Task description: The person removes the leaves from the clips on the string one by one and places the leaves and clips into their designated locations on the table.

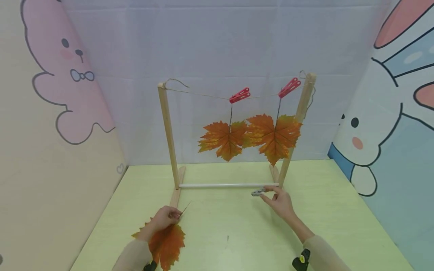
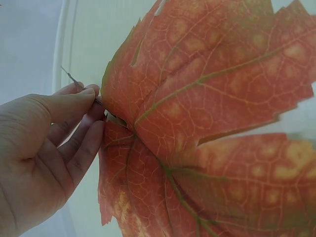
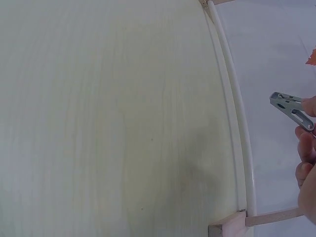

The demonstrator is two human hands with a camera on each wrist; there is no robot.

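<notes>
My left hand (image 1: 166, 217) pinches the thin stem of an orange maple leaf (image 2: 197, 98) between thumb and fingers. The leaf's blade hangs below the hand over the table's left side, and the stem tip pokes out past the fingers. A grey clothespin (image 3: 291, 109) is pinched at its handle end by my right hand (image 1: 280, 202), above the table near the frame's right post. Two more orange leaves, a left one (image 1: 223, 140) and a right one (image 1: 274, 137), hang by their stems from red clothespins (image 1: 239, 95) on a string.
The string (image 1: 200, 94) runs between two wooden posts (image 1: 167, 135) with loose ends at both tops. A white rod (image 1: 227, 185) joins the posts low down. Pale walls with cartoon animals close in the table (image 1: 217, 241) on three sides.
</notes>
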